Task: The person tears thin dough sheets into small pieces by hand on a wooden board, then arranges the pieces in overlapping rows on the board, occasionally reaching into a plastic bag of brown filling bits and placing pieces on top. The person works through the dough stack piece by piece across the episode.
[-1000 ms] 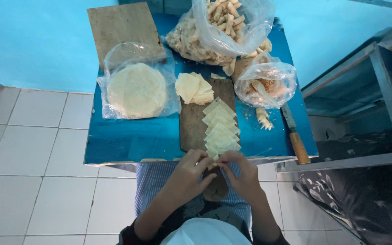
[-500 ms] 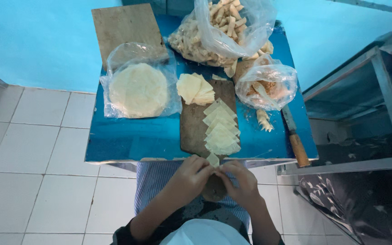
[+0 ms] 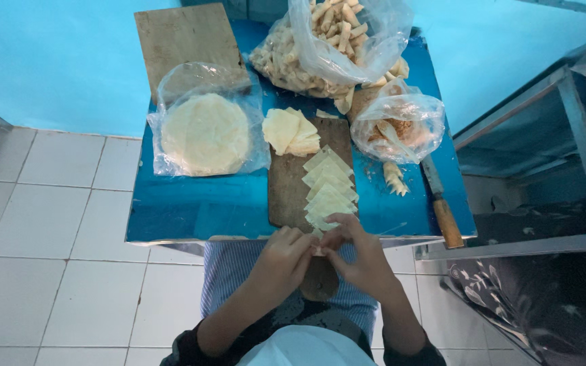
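Note:
My left hand (image 3: 281,259) and my right hand (image 3: 359,256) meet over the near end of a brown wooden board (image 3: 286,183), just past the table's front edge. Between their fingertips both pinch a small pale piece of dough wrapper (image 3: 319,248). A row of overlapping pale wrappers (image 3: 329,188) lies on the board just beyond my fingers. A loose pile of folded wrappers (image 3: 291,131) sits at the board's far end.
On the blue table (image 3: 191,203), a clear bag holds round flat dough sheets (image 3: 205,133). Two bags of rolled pastries (image 3: 327,47) (image 3: 397,127) stand at the back right. A wooden-handled knife (image 3: 442,207) lies on the right; a second board (image 3: 181,37) at the back. A metal rack (image 3: 564,163) stands right.
Both hands stay together at the board's near end; the fingers have shifted slightly around the small wrapper. Nothing else has moved.

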A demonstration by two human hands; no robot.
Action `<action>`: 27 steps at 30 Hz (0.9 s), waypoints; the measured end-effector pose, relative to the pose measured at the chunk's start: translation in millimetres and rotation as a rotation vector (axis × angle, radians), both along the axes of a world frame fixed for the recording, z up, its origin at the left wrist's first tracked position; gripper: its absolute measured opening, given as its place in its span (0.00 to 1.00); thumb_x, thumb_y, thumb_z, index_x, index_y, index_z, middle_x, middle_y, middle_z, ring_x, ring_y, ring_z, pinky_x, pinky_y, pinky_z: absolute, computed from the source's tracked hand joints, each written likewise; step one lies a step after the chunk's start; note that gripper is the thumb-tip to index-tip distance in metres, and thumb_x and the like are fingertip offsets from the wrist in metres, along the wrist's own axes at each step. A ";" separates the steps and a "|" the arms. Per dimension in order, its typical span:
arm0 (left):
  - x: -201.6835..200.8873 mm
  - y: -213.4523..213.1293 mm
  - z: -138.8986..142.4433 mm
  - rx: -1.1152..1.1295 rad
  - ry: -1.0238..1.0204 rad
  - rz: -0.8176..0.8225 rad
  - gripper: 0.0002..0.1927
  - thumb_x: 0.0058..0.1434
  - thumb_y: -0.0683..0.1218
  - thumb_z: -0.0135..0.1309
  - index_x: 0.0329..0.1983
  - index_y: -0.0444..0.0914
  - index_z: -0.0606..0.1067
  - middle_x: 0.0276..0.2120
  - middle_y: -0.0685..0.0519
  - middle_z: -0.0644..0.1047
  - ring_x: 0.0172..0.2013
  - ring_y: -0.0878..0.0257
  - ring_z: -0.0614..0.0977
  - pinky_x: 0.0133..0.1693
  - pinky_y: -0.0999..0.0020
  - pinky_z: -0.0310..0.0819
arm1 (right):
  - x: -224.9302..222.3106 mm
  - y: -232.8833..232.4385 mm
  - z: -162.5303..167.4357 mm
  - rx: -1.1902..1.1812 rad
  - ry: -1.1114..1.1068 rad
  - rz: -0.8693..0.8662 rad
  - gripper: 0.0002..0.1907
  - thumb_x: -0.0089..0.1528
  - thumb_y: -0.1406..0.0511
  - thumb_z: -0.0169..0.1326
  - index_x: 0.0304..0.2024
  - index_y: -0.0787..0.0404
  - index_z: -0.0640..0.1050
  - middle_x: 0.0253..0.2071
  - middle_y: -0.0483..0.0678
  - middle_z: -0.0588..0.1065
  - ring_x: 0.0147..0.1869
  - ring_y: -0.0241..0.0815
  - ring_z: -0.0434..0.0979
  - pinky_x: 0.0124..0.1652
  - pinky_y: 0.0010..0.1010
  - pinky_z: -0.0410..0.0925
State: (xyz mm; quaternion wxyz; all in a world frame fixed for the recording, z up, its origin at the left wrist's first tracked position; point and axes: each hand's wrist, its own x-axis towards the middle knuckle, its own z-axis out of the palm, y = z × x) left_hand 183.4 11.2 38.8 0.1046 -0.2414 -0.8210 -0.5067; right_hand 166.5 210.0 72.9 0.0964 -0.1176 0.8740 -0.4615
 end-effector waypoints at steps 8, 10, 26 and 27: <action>-4.0 -0.3 10.3 -0.096 0.039 0.048 0.04 0.56 0.37 0.59 0.34 0.34 0.78 0.37 0.46 0.73 0.40 0.50 0.75 0.41 0.57 0.69 | 20.5 -3.4 -7.5 0.068 0.553 0.079 0.19 0.56 0.74 0.64 0.48 0.60 0.73 0.43 0.53 0.80 0.49 0.51 0.82 0.46 0.37 0.74; -4.0 -0.8 9.9 -0.105 0.056 0.050 0.04 0.56 0.39 0.59 0.35 0.35 0.78 0.37 0.47 0.73 0.41 0.51 0.75 0.41 0.57 0.69 | 22.9 -1.9 -9.5 0.064 0.560 0.109 0.19 0.57 0.74 0.64 0.48 0.60 0.74 0.43 0.53 0.80 0.48 0.52 0.82 0.46 0.37 0.75; 2.4 1.3 -0.3 -0.141 0.124 0.093 0.07 0.57 0.41 0.59 0.38 0.36 0.77 0.38 0.50 0.75 0.43 0.52 0.74 0.44 0.55 0.63 | 13.2 -4.9 -4.4 0.094 0.641 0.221 0.20 0.58 0.77 0.59 0.52 0.64 0.72 0.43 0.56 0.77 0.48 0.58 0.78 0.47 0.43 0.72; 2.5 1.6 -0.3 -0.144 0.107 0.096 0.07 0.57 0.41 0.60 0.39 0.36 0.77 0.38 0.50 0.76 0.42 0.52 0.74 0.44 0.54 0.63 | 12.9 -4.8 -4.3 0.094 0.622 0.209 0.20 0.58 0.77 0.58 0.53 0.65 0.72 0.43 0.56 0.77 0.48 0.58 0.77 0.47 0.43 0.72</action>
